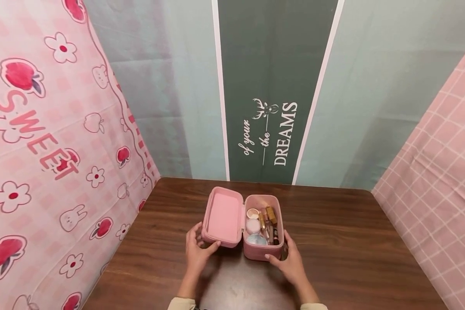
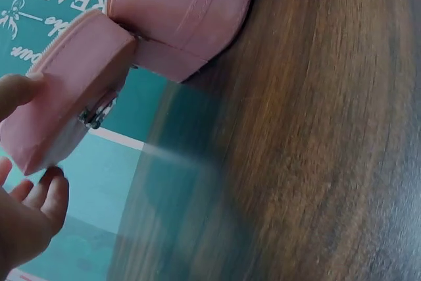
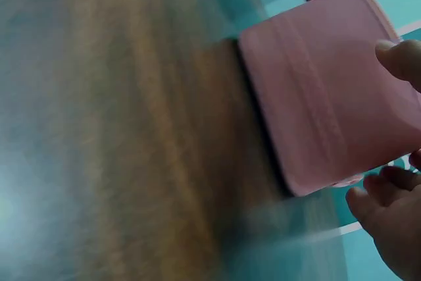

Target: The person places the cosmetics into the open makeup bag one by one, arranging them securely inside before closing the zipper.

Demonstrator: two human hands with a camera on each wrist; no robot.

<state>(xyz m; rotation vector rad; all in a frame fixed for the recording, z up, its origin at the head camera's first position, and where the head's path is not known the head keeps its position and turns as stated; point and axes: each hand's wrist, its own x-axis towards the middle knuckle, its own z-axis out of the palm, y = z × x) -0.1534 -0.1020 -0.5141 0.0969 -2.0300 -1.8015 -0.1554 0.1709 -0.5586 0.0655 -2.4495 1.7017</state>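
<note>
A pink cosmetic case [image 1: 262, 254] stands on the table with its lid [image 1: 226, 215] swung out to the left. Inside the body lie a round powder compact [image 1: 253, 213], a pale round jar [image 1: 253, 226], gold tubes [image 1: 271, 214] and other small cosmetics. My left hand [image 1: 197, 249] holds the lid's near left corner, thumb on the near side and fingers around the far side. In the left wrist view, the lid [image 2: 72, 90] hangs clear of the table. My right hand [image 1: 292, 262] grips the body's near right corner; its thumb presses the pink wall [image 3: 329, 90] in the right wrist view.
The dark wooden table [image 1: 333, 232] stretches to both sides of the case. A green curtain [image 1: 275, 64] hangs behind its far edge. Pink patterned cloth [image 1: 62, 150] hangs at the left, pink checked cloth [image 1: 441, 172] at the right.
</note>
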